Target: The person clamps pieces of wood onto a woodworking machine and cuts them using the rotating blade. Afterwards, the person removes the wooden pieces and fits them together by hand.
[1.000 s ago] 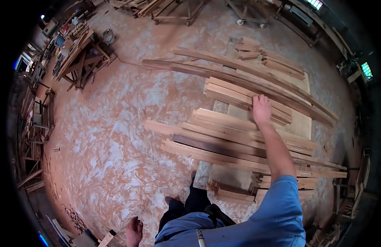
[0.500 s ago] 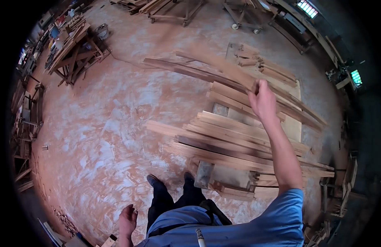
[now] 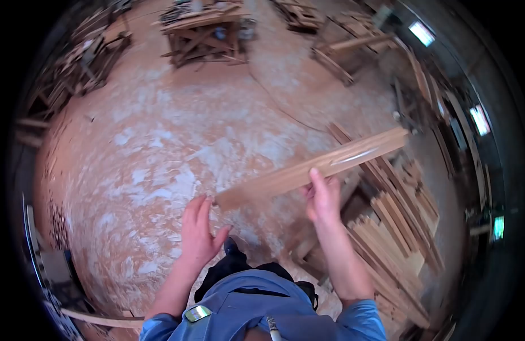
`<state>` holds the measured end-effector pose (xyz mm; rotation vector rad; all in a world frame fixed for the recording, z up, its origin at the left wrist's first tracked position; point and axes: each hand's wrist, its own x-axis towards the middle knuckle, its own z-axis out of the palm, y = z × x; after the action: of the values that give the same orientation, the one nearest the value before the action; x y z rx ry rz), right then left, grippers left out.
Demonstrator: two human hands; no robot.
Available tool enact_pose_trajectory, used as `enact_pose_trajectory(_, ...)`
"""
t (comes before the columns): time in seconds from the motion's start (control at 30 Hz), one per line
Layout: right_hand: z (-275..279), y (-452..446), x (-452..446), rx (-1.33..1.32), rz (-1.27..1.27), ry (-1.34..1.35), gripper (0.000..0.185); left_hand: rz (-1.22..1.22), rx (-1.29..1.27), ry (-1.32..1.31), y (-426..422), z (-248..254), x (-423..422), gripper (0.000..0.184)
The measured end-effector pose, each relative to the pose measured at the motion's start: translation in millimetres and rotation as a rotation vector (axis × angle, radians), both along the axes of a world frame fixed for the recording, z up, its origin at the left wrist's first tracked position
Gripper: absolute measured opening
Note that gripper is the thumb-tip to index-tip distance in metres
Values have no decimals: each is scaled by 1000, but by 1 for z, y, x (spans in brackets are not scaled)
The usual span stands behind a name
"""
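The right hand (image 3: 325, 199) grips a plank (image 3: 273, 183) near its middle, thumb on the face. The plank hangs aslant above the floor (image 3: 149, 170), its right end farther from the person than its left, with a pale streak towards the right end. The left hand (image 3: 199, 233) is open, thumb spread, just beside the blurred left end; whether they touch I cannot tell. Boards (image 3: 396, 221) lie together towards the floor's right edge; a bench (image 3: 201, 21) stands towards its far edge.
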<state>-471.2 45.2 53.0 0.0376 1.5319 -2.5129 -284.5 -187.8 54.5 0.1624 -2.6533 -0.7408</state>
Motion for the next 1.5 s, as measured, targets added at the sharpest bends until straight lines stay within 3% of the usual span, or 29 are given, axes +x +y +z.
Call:
enact_pose_trajectory(0.13,-27,-112,30,24,316,-201,30,68,-131,-54,-35,15,-15,85)
enact_pose_trajectory(0.23,-29,-180,51,29,479,-261,29,244,-92,-287,-57,-17,-11,91)
enact_pose_trajectory(0.4,-59,-258,33,34,920,-192,36,490,361,-424,-118,-37,22,82)
enact_pose_trajectory(0.5,-66,-320,25,-17,1078,-201,35,488,475,-341,-151,-44,51,78)
enact_pose_trajectory(0.63,-66,-396,49,68,1325,-272,36,675,572,-322,-174,-46,91,73)
enact_pose_trajectory(0.87,-80,-537,123,358,1577,-100,34,1183,520,-179,-242,-72,139,55)
enact_pose_trajectory(1.1,-68,-692,202,389,1724,55,30,1306,610,-54,-369,-78,210,47)
enact_pose_trajectory(1.27,-71,-794,268,294,1974,-119,27,1483,675,12,-436,-68,282,49)
enact_pose_trajectory(1.5,-134,-971,317,622,2072,54,18,1902,913,159,-530,-91,383,45)
